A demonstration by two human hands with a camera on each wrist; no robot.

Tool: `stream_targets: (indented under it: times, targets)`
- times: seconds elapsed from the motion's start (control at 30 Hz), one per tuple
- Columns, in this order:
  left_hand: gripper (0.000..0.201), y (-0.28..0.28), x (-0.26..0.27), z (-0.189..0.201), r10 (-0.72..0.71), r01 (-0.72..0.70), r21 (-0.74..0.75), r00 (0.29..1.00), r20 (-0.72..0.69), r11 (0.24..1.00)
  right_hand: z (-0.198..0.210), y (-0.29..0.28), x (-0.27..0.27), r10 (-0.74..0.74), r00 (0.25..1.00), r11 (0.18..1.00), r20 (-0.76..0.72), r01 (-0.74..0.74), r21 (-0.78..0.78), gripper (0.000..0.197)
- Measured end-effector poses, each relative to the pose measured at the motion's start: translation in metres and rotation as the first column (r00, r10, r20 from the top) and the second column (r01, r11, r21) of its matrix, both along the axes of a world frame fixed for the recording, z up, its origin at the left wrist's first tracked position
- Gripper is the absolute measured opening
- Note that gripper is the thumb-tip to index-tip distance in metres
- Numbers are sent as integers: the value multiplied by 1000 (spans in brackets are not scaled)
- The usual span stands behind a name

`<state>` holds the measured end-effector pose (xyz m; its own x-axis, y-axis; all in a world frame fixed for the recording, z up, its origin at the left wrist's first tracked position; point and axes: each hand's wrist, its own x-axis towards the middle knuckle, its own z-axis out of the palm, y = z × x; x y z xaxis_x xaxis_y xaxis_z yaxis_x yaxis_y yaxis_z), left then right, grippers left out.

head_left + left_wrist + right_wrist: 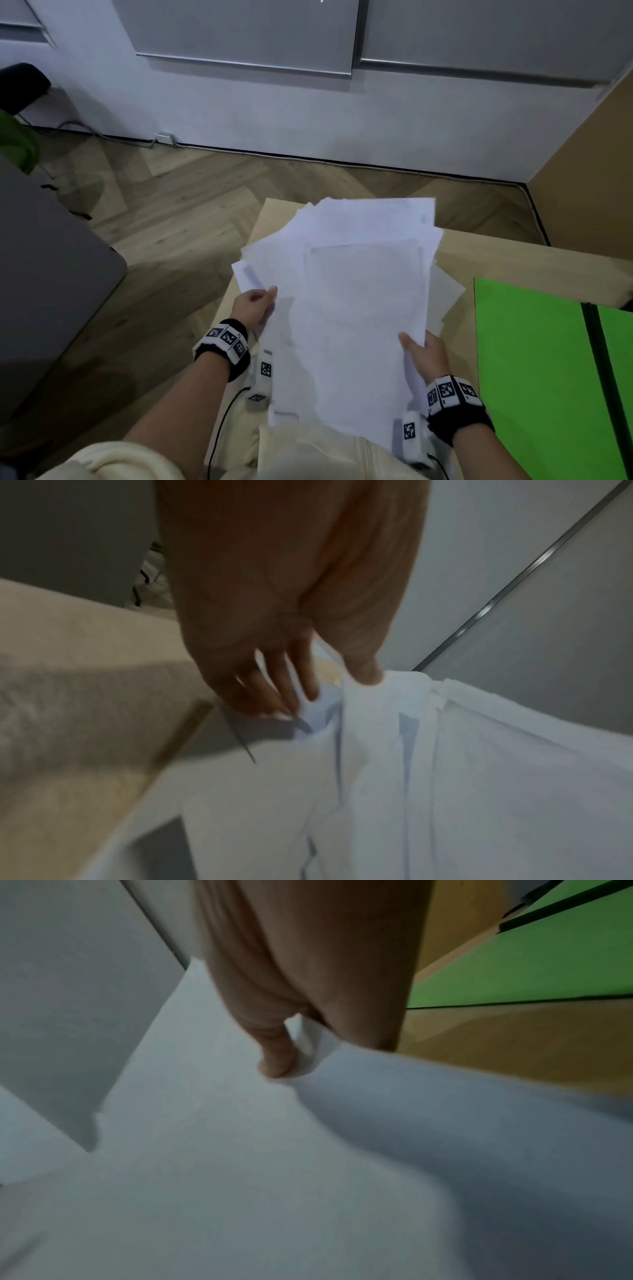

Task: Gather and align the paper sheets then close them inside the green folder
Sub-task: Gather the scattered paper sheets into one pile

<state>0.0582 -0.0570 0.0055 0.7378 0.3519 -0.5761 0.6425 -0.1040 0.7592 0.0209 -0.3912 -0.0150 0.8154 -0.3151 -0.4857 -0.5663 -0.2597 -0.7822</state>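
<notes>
Paper sheets (346, 291), fanned and misaligned, are held above the table (507, 253); left hand (251, 306) and right hand (426, 354) pinch opposite edges for squaring. Green folder (534, 359) lies open alongside.

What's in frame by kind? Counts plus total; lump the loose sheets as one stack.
Paper stack, edges fanned, not squared: 1
Green folder, lying open on the table: 1
Hands gripping the stack: 2, left hand and right hand
Wooden table: 1
Total: 5
</notes>
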Motion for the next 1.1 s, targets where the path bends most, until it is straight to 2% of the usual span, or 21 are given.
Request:
stream_targets:
  times: [0.07, 0.1, 0.2, 0.33, 0.43, 0.5, 0.6, 0.7, 0.73, 0.8, 0.87, 0.9, 0.97, 1.0, 1.07, 1.1]
  targets:
    - [49, -4, 6, -7, 95, -83, 228, 995, -42, 970, -9, -6, 6, -126, 992, 975, -12, 122, -183, 39]
    - [56, -8, 7, -9, 106, -73, 323, 991, -85, 944, -9, -5, 7, -159, 985, 950, -67, 134, -282, 44]
    - [71, -23, 13, -8, 95, -10, 431, 980, -176, 902, -6, -3, 6, -214, 949, 877, -230, 83, -474, 50]
    - [73, -33, 24, -8, 189, -84, 406, 956, -226, 910, -11, 2, 7, -264, 936, 867, -233, 124, -482, 51]
    - [67, -30, 28, -14, 200, -64, 456, 946, -256, 888, -13, -1, 10, -283, 940, 871, -191, 169, -461, 49]
    - [57, -33, 30, -12, 151, 0, 478, 949, -277, 879, -16, -4, 13, -239, 963, 881, -122, 162, -443, 42]
    - [43, -46, 40, -10, 9, 58, 360, 983, -182, 931, -20, -7, 19, -88, 996, 933, 15, 87, -350, 38]
    - [42, -49, 47, -10, 28, -17, 153, 997, -70, 988, -8, -5, 23, 43, 999, 982, 16, -39, -187, 37]
    - [47, -46, 48, -10, 34, -26, 99, 996, -78, 995, -5, -5, 24, 101, 995, 984, 9, -99, -145, 36]
    - [70, -34, 45, -14, 61, -61, 10, 992, -108, 998, -2, -10, 28, 163, 986, 986, -14, -164, -41, 31]
    - [93, -20, 42, -22, 69, -95, -162, 985, -156, 982, -5, -14, 32, 94, 996, 993, 2, -93, -71, 27]
    - [97, -15, 40, -29, 67, -108, -252, 984, -164, 962, -8, -13, 34, 13, 1000, 989, 12, -11, -146, 27]
    - [90, -16, 34, -30, 4, -53, -268, 984, -179, 962, -13, -3, 36, -106, 994, 964, 40, 113, -241, 35]
    - [91, -21, 31, -28, -43, -4, -243, 981, -188, 970, -15, 5, 38, -104, 993, 962, 49, 113, -249, 41]
    - [96, -33, 26, -23, -137, 111, -154, 976, -171, 982, -16, 23, 41, 13, 1000, 982, 21, -8, -187, 46]
    - [85, -38, 24, -22, -155, 141, -95, 975, -157, 985, -15, 30, 41, 88, 996, 987, -4, -87, -138, 45]
